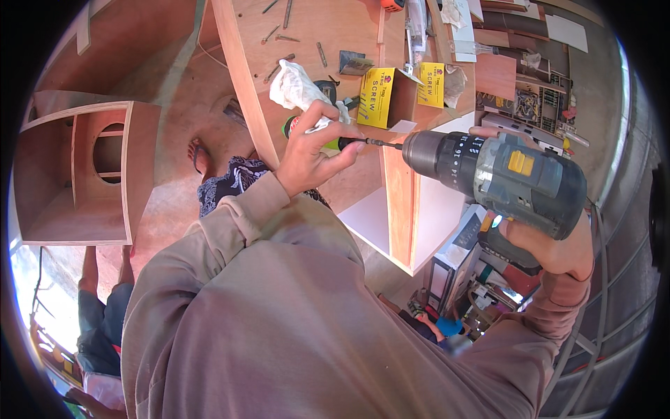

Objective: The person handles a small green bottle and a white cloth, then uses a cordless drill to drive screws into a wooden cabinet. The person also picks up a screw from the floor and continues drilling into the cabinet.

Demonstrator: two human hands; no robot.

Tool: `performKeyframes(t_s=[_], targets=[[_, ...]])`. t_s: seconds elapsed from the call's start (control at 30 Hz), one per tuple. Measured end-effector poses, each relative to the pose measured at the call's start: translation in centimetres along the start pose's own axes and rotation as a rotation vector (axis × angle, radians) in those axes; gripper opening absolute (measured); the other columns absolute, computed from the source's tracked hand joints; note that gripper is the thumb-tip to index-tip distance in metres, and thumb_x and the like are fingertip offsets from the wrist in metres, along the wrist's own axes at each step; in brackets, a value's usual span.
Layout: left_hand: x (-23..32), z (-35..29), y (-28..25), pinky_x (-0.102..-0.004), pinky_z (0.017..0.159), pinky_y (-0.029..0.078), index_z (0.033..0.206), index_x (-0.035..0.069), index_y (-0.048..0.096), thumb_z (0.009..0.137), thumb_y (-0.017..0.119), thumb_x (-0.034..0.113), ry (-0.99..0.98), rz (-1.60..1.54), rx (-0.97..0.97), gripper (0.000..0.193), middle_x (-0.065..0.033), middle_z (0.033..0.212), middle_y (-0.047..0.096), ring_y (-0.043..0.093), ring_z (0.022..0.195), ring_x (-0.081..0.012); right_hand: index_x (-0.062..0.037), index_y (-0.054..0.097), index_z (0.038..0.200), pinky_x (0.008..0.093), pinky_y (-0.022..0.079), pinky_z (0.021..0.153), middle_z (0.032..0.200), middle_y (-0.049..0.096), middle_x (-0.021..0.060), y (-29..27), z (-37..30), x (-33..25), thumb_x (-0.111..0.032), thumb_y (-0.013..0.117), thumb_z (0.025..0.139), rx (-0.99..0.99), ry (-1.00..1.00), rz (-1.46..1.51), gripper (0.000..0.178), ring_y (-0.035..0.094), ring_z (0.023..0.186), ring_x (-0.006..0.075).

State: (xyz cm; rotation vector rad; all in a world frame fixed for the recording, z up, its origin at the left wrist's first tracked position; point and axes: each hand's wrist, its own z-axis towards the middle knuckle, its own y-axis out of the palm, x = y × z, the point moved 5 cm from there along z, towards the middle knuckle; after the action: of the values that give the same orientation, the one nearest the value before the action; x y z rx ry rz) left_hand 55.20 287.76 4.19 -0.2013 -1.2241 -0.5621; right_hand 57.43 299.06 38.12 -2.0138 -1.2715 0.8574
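Note:
My right hand (pixel 558 244) grips a dark grey cordless drill (pixel 530 183) by its handle, with the chuck pointing left. A slim driver bit (pixel 380 143) runs from the chuck toward my left hand (pixel 321 153). The thumb and index finger of that hand close around the bit's far end; whether a screw sits there is hidden. Behind the left fingers lies a green and red object (pixel 289 126), mostly covered. A crumpled white cloth (pixel 296 85) rests just beyond the hand. Two yellow screw boxes (pixel 377 98) stand past the chuck on the wooden worktop (pixel 314 21).
Several loose bolts (pixel 321 54) lie on the worktop. A wooden cabinet with a round cutout (pixel 77 174) stands at left. A white-faced panel with a wooden edge (pixel 401 209) lies below the drill. Other people show at lower left (pixel 105 321) and lower right (pixel 426 325).

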Motion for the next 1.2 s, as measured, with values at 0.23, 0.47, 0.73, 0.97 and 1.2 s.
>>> performKeyframes(t_s=[0.23, 0.47, 0.73, 0.97, 1.2], targets=[[0.06, -0.07, -0.05, -0.0376, 0.085, 0.052, 0.103, 0.01, 0.082, 0.084, 0.089, 0.015, -0.005, -0.007, -0.001, 0.021, -0.0092, 0.106, 0.057, 0.063, 0.097, -0.0269, -0.0013, 0.076, 0.108, 0.041, 0.056, 0.085, 0.104, 0.077, 0.0112, -0.08, 0.4, -0.66, -0.003, 0.076, 0.075, -0.014, -0.125, -0.08, 0.033, 0.072, 0.092, 0.0324], [0.17, 0.07, -0.07, -0.0377, 0.085, 0.052, 0.103, 0.01, 0.082, 0.084, 0.088, 0.015, 0.009, 0.004, -0.005, 0.02, -0.0093, 0.105, 0.056, 0.063, 0.097, -0.0267, -0.0026, 0.076, 0.107, 0.0426, 0.056, 0.084, 0.104, 0.076, 0.0112, -0.02, 0.26, -0.33, -0.002, 0.077, 0.075, -0.004, 0.021, 0.048, 0.033, 0.071, 0.092, 0.0339], [0.17, 0.13, -0.12, -0.0379, 0.085, 0.052, 0.102, 0.01, 0.083, 0.084, 0.089, 0.015, 0.006, 0.002, -0.003, 0.02, -0.0095, 0.106, 0.057, 0.063, 0.096, -0.0268, -0.0028, 0.077, 0.109, 0.0437, 0.056, 0.087, 0.107, 0.076, 0.0113, -0.05, 0.45, -0.37, -0.002, 0.077, 0.075, -0.025, -0.159, -0.098, 0.034, 0.072, 0.096, 0.0338], [0.19, 0.09, -0.08, -0.038, 0.085, 0.052, 0.102, 0.01, 0.083, 0.084, 0.089, 0.015, 0.008, 0.0, -0.004, 0.02, -0.0095, 0.105, 0.057, 0.063, 0.096, -0.0269, -0.0035, 0.077, 0.111, 0.0448, 0.056, 0.089, 0.11, 0.077, 0.0108, -0.11, 0.33, -0.14, -0.003, 0.077, 0.076, -0.04, -0.154, -0.069, 0.034, 0.073, 0.099, 0.0346], [0.14, 0.03, -0.08, -0.0379, 0.085, 0.052, 0.102, 0.01, 0.083, 0.084, 0.088, 0.015, 0.002, 0.0, -0.005, 0.019, -0.0095, 0.105, 0.057, 0.063, 0.097, -0.0269, -0.0049, 0.078, 0.113, 0.0439, 0.057, 0.089, 0.11, 0.077, 0.0104, -0.23, 0.11, -0.18, -0.005, 0.078, 0.078, -0.037, -0.094, -0.077, 0.035, 0.073, 0.099, 0.0338]])
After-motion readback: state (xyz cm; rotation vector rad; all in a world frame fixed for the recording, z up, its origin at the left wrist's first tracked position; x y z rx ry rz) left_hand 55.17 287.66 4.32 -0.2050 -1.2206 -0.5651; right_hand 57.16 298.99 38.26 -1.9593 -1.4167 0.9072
